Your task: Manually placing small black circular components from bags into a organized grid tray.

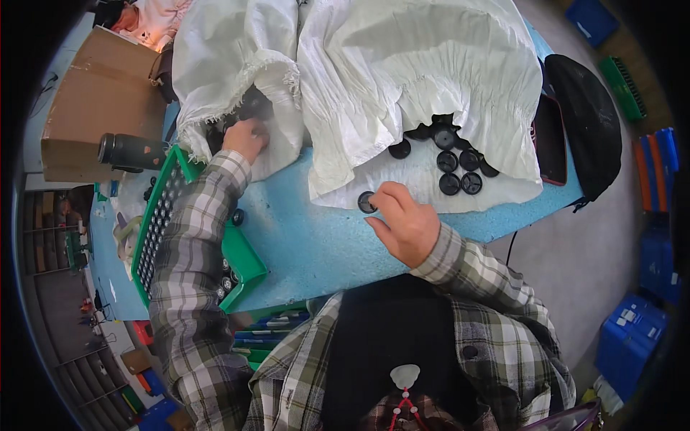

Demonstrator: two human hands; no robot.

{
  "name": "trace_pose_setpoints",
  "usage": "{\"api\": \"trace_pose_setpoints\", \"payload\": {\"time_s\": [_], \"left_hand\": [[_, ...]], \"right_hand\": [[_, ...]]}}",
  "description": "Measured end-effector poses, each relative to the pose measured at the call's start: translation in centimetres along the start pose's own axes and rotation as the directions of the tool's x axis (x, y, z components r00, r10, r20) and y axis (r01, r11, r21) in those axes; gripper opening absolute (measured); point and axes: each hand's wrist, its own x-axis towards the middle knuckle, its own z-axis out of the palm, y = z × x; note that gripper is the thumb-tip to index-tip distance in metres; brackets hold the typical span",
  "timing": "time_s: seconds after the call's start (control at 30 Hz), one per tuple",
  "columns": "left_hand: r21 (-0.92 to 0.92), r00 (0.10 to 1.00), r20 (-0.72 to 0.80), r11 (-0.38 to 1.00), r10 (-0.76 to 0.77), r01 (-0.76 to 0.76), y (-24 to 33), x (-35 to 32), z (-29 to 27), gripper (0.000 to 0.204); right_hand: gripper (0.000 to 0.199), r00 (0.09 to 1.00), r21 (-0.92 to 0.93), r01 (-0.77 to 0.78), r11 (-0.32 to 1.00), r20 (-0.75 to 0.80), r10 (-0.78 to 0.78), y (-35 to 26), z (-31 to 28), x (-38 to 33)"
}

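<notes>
My left hand reaches into the mouth of the left white woven sack, where dark parts lie. Its fingertips are hidden there, so its grip cannot be told. My right hand holds a small black wheel-like disc at its fingertips, just above the blue table. Several similar black discs spill from the right white sack onto its flap. Beneath my left forearm, a green tray carries rows of small round parts, and one loose black disc lies beside it.
A dark bottle lies near a cardboard box at the left. At the right table edge are a dark flat case and a black mesh bag. Blue crates stand on the floor, right.
</notes>
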Motion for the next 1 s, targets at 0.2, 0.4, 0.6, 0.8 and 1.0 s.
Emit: {"api": "trace_pose_setpoints", "payload": {"time_s": [0.2, 0.4, 0.6, 0.8, 1.0], "left_hand": [[-0.079, 0.985, -0.061, 0.985, -0.159, 0.154, -1.4, -1.0, 0.3, 0.030], [-0.357, 0.964, 0.099, 0.895, -0.246, 0.265, 1.1, -3.7, 0.3, 0.032], [-0.103, 0.995, 0.051, 0.991, 0.089, -0.084, 5.8, -7.0, 0.5, 0.033], [-0.262, 0.986, 0.153, 0.965, 0.062, -0.020, 4.3, -7.0, 0.7, 0.034], [-0.150, 0.989, 0.123, 0.987, 0.079, -0.060, 5.8, -8.8, -1.0, 0.035]], "right_hand": [[0.025, 0.985, -0.349, 0.139, 0.927, 0.148, -0.091, 1.5, 2.7, -0.1], [0.022, 0.987, -0.172, 0.119, 0.978, 0.125, -0.098, 2.7, 0.6, -0.5], [0.024, 0.987, -0.278, 0.037, 0.960, 0.160, 0.008, 3.5, 0.4, 0.5], [0.027, 0.989, -0.354, 0.026, 0.935, 0.147, 0.028, 2.0, -0.5, 0.7], [0.026, 0.979, -0.347, 0.088, 0.934, 0.205, -0.016, 2.0, -0.5, 0.6]]}}
